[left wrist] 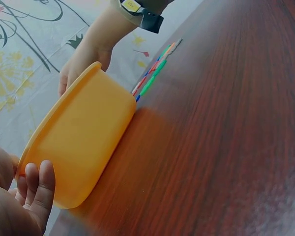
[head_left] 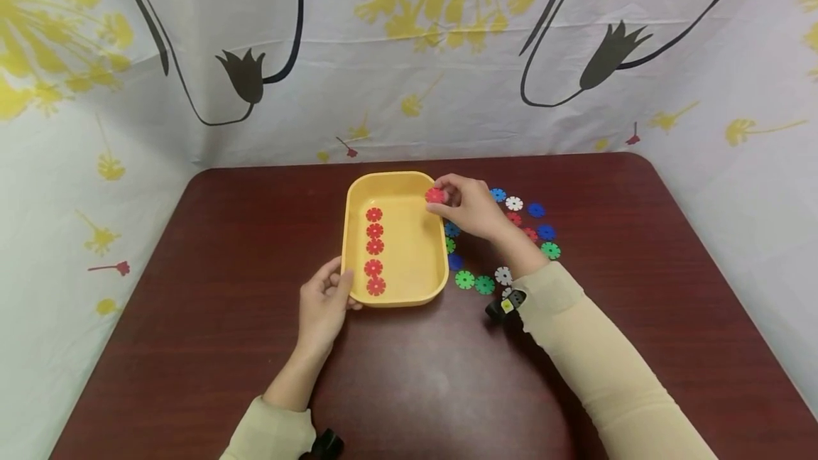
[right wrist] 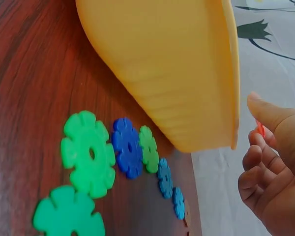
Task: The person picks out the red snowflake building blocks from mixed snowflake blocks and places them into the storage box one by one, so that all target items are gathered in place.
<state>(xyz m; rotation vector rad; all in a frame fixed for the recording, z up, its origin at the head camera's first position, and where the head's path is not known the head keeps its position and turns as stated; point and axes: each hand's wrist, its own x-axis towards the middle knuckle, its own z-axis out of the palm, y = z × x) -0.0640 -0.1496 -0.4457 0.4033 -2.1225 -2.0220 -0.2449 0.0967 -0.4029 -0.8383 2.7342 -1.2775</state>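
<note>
A yellow plastic tray [head_left: 415, 297] sits on the table, with a column of several red notched discs [head_left: 374, 247] along its left side. My left hand [head_left: 324, 304] grips the tray's near left corner, thumb over the rim and fingers around the outer wall. In the left wrist view, the fingers [left wrist: 42, 189] lie against that wall. Over the tray's far right corner, my right hand [head_left: 473, 206] pinches another red notched disc [head_left: 435, 195] between thumb and fingers. Only a sliver of this disc [right wrist: 260, 129] shows in the right wrist view.
Right of the tray, loose notched discs in green [head_left: 464, 280], blue [head_left: 536, 210], white [head_left: 514, 203] and red lie on the dark wooden table [head_left: 255, 233]. Some are hidden under the right forearm. A patterned cloth [head_left: 409, 112] hangs behind the table's far edge.
</note>
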